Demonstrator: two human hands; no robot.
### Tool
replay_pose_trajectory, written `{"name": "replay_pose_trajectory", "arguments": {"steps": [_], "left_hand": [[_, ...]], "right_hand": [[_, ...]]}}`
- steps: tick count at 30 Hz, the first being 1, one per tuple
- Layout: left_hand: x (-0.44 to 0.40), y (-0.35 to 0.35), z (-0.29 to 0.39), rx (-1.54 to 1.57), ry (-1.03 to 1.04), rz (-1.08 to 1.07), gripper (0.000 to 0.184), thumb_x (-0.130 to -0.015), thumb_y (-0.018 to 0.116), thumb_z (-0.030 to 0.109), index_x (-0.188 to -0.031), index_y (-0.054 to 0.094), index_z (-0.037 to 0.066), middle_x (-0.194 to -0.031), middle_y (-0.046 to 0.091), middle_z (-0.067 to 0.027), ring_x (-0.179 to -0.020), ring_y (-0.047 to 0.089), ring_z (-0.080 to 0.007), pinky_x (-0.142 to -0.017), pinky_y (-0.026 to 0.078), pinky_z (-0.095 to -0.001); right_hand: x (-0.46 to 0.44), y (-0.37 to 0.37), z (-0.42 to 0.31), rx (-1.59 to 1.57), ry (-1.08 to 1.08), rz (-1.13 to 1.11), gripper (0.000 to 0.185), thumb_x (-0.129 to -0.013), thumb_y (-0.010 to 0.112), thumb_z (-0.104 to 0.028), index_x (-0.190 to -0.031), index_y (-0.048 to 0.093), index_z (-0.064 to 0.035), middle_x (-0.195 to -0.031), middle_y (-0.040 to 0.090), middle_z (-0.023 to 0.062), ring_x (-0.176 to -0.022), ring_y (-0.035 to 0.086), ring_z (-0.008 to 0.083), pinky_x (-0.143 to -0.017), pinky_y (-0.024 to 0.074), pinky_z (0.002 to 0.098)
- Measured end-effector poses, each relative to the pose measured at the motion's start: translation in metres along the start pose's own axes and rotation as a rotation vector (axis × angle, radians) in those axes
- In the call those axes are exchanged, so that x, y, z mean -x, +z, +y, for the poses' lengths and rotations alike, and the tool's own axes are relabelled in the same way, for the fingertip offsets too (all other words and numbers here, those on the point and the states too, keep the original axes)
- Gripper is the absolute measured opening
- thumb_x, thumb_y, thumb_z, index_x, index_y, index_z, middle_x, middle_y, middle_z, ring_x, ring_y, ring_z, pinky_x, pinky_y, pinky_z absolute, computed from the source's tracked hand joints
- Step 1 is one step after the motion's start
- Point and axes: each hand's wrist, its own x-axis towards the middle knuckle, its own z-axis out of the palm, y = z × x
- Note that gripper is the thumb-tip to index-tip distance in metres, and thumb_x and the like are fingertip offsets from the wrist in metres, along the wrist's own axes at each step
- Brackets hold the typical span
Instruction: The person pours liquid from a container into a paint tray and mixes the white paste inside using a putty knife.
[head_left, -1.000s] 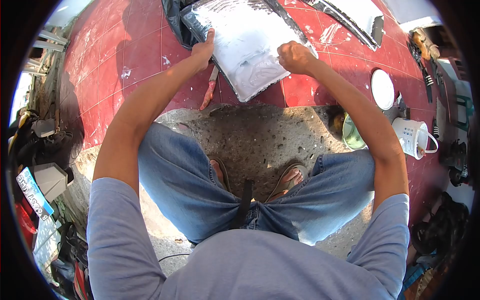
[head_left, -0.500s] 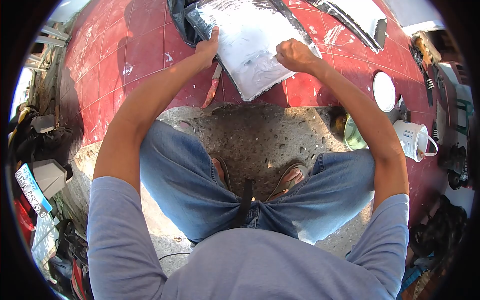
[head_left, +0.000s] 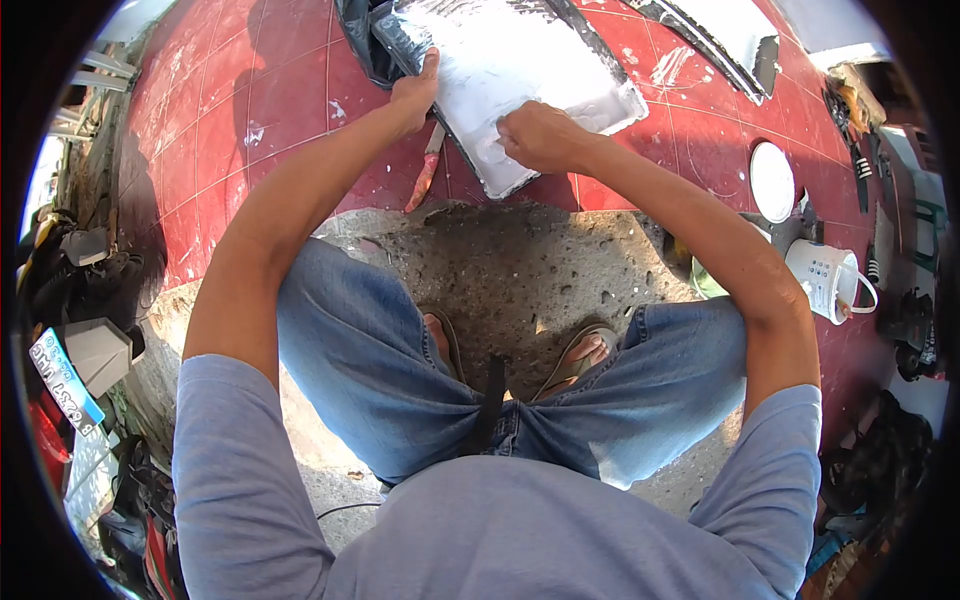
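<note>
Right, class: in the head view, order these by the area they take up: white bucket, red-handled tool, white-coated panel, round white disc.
1. White-coated panel
2. White bucket
3. Round white disc
4. Red-handled tool, long but thin

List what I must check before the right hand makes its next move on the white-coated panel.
1. Left hand at the left edge of the panel: ok.
2. Right hand over the panel's near end: ok, fingers curled.
3. Something held in the right hand: cannot tell, the fist hides it.
4. White coat even: not ok, dark streaks show at the far end.
5. Red-handled tool off the panel's face: ok, on the red tiles beside it.
</note>
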Motion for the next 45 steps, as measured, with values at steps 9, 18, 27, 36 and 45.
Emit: {"name": "replay_pose_trajectory", "arguments": {"steps": [9,18,27,36,45], "left_hand": [[-0.007,0.001,-0.005,-0.036,0.018,0.031,0.103,-0.07,0.038,0.075,-0.115,0.04,-0.018,-0.124,0.041,-0.0279,-0.117,0.04,-0.0349,-0.093,0.035,-0.0375],[0.002,0.001,-0.001,-0.037,0.046,0.036,0.103,-0.071,0.039,0.074,-0.114,0.04,-0.02,-0.123,0.041,-0.0291,-0.116,0.041,-0.035,-0.094,0.034,-0.0363],[0.035,-0.006,0.017,0.254,-0.034,-0.082,0.094,-0.077,0.033,0.069,-0.119,0.036,-0.015,-0.113,0.051,-0.018,-0.102,0.051,-0.0274,-0.085,0.041,-0.0431],[0.038,-0.002,0.019,0.371,-0.077,-0.219,0.085,-0.082,0.024,0.066,-0.126,0.032,-0.007,-0.119,0.048,-0.0146,-0.103,0.053,-0.0258,-0.086,0.043,-0.0412],[0.051,0.011,0.021,0.233,-0.14,-0.405,0.075,-0.081,0.017,0.068,-0.121,0.042,0.009,-0.111,0.053,-0.0104,-0.1,0.053,-0.0234,-0.083,0.044,-0.0468]], "right_hand": [[0.01,-0.003,-0.001,0.06,-0.113,0.028,0.018,-0.072,0.051,-0.014,-0.066,0.054,0.0023,-0.061,0.053,0.0224,-0.066,0.054,0.0387,-0.066,0.0418,0.047],[0.023,-0.012,0.011,0.152,-0.125,0.083,0.019,-0.076,0.051,-0.015,-0.067,0.054,0.0015,-0.066,0.056,0.0211,-0.07,0.056,0.0368,-0.062,0.0445,0.0439],[0.042,-0.033,0.069,0.276,-0.054,0.075,0.016,-0.071,0.053,-0.014,-0.067,0.057,0.0007,-0.068,0.057,0.0207,-0.072,0.058,0.0354,-0.066,0.0473,0.0424],[0.062,-0.047,0.11,0.353,0.261,0.167,0.022,-0.076,0.058,-0.02,-0.072,0.056,0.0018,-0.069,0.057,0.0209,-0.067,0.057,0.0375,-0.063,0.0462,0.043],[0.067,-0.048,0.129,0.432,0.399,0.17,0.022,-0.075,0.051,-0.019,-0.082,0.058,0.0005,-0.085,0.059,0.0241,-0.081,0.059,0.0365,-0.072,0.0481,0.0423]]}}
